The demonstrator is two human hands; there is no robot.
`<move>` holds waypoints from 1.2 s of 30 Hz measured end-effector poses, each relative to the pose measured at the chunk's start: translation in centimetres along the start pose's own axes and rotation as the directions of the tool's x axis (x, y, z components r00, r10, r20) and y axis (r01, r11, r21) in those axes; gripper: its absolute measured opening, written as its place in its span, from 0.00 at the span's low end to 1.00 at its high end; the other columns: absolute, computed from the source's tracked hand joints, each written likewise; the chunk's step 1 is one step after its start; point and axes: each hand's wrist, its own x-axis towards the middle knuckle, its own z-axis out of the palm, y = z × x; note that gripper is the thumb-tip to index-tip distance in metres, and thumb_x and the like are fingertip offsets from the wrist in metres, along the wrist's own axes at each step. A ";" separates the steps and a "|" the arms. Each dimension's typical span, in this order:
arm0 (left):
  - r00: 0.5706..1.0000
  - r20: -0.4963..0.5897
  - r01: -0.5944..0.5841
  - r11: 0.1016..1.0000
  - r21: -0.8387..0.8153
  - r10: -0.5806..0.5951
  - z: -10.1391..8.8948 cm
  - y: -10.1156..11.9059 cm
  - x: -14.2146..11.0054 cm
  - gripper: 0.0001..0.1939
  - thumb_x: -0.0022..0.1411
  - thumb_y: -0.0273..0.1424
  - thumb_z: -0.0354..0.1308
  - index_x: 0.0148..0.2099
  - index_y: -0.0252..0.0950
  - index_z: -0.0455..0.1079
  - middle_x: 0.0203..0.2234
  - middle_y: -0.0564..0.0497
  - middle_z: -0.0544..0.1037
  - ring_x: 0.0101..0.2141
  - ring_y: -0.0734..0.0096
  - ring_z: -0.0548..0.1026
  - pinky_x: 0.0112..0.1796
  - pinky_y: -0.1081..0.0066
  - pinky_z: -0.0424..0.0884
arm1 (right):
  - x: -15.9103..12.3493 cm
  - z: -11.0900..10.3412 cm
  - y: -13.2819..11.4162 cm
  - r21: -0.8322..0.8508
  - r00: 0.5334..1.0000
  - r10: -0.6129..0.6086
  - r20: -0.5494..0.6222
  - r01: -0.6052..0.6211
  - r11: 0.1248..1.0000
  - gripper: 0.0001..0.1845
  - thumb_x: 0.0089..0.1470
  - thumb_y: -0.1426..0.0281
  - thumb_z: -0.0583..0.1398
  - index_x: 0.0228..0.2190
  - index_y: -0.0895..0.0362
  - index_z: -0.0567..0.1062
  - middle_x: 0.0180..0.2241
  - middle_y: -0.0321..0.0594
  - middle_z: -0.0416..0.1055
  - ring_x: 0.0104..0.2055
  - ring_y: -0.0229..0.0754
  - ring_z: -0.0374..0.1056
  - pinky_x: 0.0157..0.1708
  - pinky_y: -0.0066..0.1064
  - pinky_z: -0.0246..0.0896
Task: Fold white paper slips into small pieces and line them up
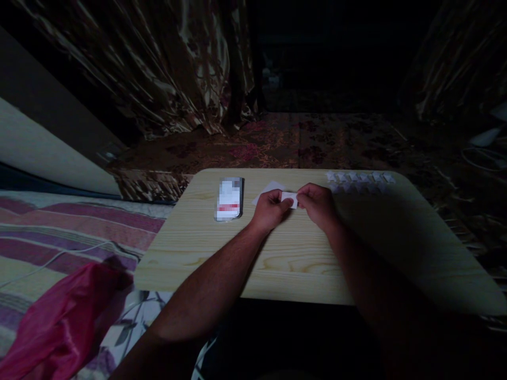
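Note:
Between my hands, above the wooden table (pixel 293 258), is a small piece of white paper (pixel 290 198), which looks folded. My left hand (pixel 270 210) grips its left part, the thumb lying across the front. On the right, the fingertips of my right hand (pixel 318 205) pinch the paper's edge. Behind my left hand a larger pale sheet of paper (pixel 273 186) lies on the table, partly hidden by that hand. Several small folded white paper pieces (pixel 352 177) sit in two rows near the far right edge.
A phone (pixel 228 198) with a lit, blurred screen lies left of my hands. To the left is a bed with a striped cover (pixel 79 227) and a pink cloth (pixel 67 316). Patterned curtains (pixel 198 63) hang beyond the table. A white cable (pixel 55 258) crosses the bed.

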 end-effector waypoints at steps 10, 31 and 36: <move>0.997 -0.030 -0.060 0.982 0.178 0.067 -0.2 -0.2 -0.2 0.12 0.51 0.37 0.62 0.29 0.33 0.71 0.21 0.54 0.71 0.21 0.78 0.63 0.23 0.75 0.57 | 0.2 -0.6 0.1 -0.066 0.992 0.001 0.128 0.008 0.998 0.05 0.43 0.70 0.58 0.24 0.57 0.73 0.19 0.32 0.68 0.22 0.35 0.62 0.22 0.25 0.53; 0.996 -0.090 -0.020 0.994 -0.106 0.010 0.3 0.1 0.1 0.11 0.47 0.33 0.65 0.33 0.31 0.74 0.22 0.53 0.74 0.20 0.79 0.66 0.24 0.75 0.61 | 0.2 -0.2 0.0 -0.014 0.991 0.052 0.120 -0.051 0.999 0.06 0.42 0.68 0.60 0.24 0.58 0.74 0.19 0.34 0.69 0.21 0.35 0.62 0.21 0.26 0.53; 0.998 -0.065 -0.004 0.987 -0.158 -0.006 0.3 0.4 0.1 0.11 0.47 0.30 0.65 0.34 0.30 0.75 0.22 0.53 0.75 0.20 0.79 0.66 0.24 0.75 0.60 | 0.1 -0.1 -0.1 0.005 0.986 0.045 0.162 -0.046 0.999 0.06 0.42 0.68 0.60 0.24 0.58 0.73 0.18 0.33 0.68 0.20 0.35 0.62 0.21 0.26 0.53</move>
